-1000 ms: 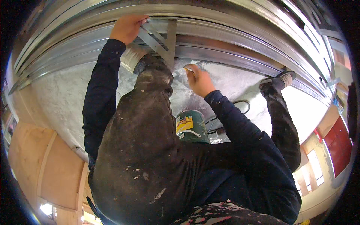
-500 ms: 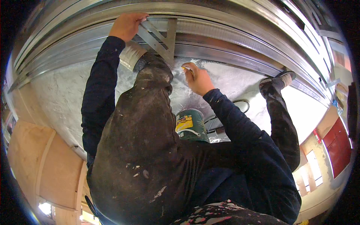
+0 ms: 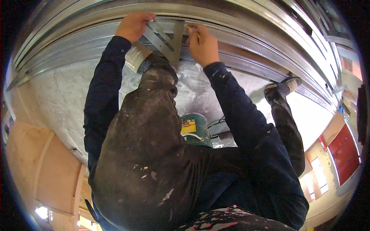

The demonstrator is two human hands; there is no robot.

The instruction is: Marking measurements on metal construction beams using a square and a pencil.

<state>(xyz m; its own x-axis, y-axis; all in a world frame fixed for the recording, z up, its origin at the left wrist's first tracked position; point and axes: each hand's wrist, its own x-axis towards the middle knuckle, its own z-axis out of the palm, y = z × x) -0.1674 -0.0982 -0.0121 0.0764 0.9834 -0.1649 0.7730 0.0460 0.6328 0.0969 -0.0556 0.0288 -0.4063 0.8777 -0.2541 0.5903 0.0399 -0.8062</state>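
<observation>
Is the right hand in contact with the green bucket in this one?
Apart. The head view shows a stretch of pale floor plainly separating the right hand from the green bucket.

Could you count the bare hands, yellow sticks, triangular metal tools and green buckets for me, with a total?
Bare hands: 2, left hand and right hand
Thin yellow stick-like tool, partly hidden: 1
Silver triangular metal square: 1
Dark green round bucket: 1
Total: 5

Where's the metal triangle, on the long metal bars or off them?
On them: the metal triangle lies across the long metal bars, with the left hand at its upper left corner.
</observation>
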